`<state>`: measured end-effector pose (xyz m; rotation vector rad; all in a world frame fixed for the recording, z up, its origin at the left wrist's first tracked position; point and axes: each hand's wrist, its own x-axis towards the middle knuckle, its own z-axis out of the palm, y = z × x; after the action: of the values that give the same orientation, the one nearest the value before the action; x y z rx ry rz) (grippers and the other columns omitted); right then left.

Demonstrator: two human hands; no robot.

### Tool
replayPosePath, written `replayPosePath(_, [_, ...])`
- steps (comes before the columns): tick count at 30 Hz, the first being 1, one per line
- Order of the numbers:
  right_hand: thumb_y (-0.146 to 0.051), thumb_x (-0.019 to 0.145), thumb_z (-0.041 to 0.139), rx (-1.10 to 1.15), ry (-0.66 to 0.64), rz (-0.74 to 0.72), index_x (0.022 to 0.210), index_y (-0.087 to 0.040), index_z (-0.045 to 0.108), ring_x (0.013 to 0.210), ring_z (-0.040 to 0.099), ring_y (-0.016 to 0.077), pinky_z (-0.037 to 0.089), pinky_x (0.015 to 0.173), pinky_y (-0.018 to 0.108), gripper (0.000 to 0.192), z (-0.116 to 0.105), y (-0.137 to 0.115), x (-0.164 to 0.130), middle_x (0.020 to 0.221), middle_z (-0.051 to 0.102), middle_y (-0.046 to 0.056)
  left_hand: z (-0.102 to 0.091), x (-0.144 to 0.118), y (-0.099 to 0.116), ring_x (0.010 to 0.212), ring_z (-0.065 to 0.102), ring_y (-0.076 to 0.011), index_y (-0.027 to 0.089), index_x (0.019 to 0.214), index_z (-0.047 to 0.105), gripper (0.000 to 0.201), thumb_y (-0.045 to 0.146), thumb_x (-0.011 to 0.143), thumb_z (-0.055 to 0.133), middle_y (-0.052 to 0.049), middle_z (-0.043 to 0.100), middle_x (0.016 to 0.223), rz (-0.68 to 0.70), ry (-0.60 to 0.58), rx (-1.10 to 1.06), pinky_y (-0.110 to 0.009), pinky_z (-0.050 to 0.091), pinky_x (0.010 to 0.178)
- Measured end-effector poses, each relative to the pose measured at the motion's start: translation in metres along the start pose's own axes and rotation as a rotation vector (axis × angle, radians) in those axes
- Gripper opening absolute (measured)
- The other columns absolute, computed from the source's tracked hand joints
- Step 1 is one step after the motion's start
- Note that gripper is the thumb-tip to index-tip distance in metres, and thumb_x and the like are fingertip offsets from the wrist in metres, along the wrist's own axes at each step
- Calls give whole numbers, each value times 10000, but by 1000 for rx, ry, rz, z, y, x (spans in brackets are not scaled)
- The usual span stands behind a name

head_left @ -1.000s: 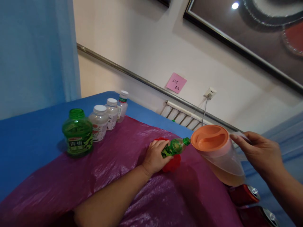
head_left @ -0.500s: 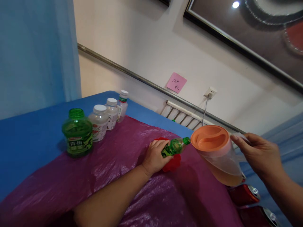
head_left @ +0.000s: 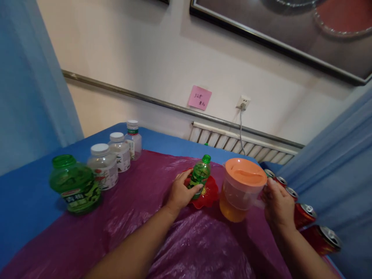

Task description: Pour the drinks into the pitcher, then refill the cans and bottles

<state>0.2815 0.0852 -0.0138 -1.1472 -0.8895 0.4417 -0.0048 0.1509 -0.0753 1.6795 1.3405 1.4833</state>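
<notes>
Since a second ago the pitcher [head_left: 240, 189] has come down from its tilted pour to stand upright on the purple sheet [head_left: 139, 217]; the small green bottle [head_left: 200, 175] has gone from leaning toward it to upright. Left hand [head_left: 180, 191]: fingers wrapped around the bottle's lower body, bottle standing in the red dish [head_left: 209, 192]. Right hand [head_left: 278, 204]: fingers closed on the pitcher's handle, orange lid on, amber liquid low inside. Red cans [head_left: 302, 215] lie in a row just right of that hand. Far left on the tabletop [head_left: 26, 186]: a big green jar [head_left: 74, 184], then three white-capped bottles [head_left: 116, 153].
</notes>
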Motion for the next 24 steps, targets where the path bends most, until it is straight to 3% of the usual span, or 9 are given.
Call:
replayPosePath(4, [-540,769,780,88,42,74,639,-209,502,458,332,79,276,443,228,451,-2,18,-13,524,383,-92,0,4,-7,1168,666,-300,208,1240,700,634,311,641,878,-104,720,1241,-47,22,-41,-475,493,1076])
replayPosePath(13, [-548,791,754,173,91,106,623,-218,427,471,289,72,263,446,217,494,-12,29,-20,530,343,-101,1,7,-10,1125,688,-305,170,1272,684,705,391,631,879,-138,715,1246,-121,7,-100,-483,513,1050])
replayPosePath(24, [-616,829,704,44,89,99,739,-185,618,553,436,111,367,538,246,448,-25,35,-26,605,493,-54,-1,7,-7,1114,700,-278,181,1311,618,710,453,699,852,-136,701,1273,-73,13,-164,-469,542,1038])
